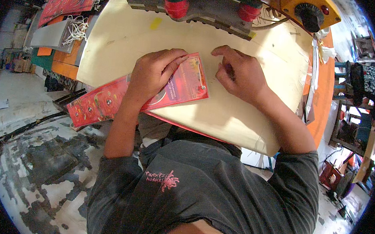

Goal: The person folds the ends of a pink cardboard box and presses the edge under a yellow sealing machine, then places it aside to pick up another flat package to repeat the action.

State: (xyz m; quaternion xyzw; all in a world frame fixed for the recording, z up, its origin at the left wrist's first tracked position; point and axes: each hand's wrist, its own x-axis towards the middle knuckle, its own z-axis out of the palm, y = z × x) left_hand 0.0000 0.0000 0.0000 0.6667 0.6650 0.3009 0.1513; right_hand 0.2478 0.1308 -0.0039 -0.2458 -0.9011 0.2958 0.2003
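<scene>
A long red printed sheet (pixel 178 90) with a glossy, clear-looking cover lies slantwise over the near left part of the cream board. Small metal rings show near its right corners. My left hand (pixel 158 70) pinches its far edge between thumb and fingers. The patterned left part of the red sheet passes behind my left forearm and sticks out past the board; whether it is one piece or several layers I cannot tell. To the right, my right hand (pixel 241 75) hovers apart from the sheet, index finger bent outward, thumb separate, nothing visible in it.
Ahead stands a grey metal machine (pixel 202 15) with red knobs and a yellow control box (pixel 327 9) bearing a black dial. At far left lie red printed sheets (pixel 65 2) and grey sheets (pixel 50 35) with white cords (pixel 76 33). A red edge (pixel 186 129) runs along the board's near side.
</scene>
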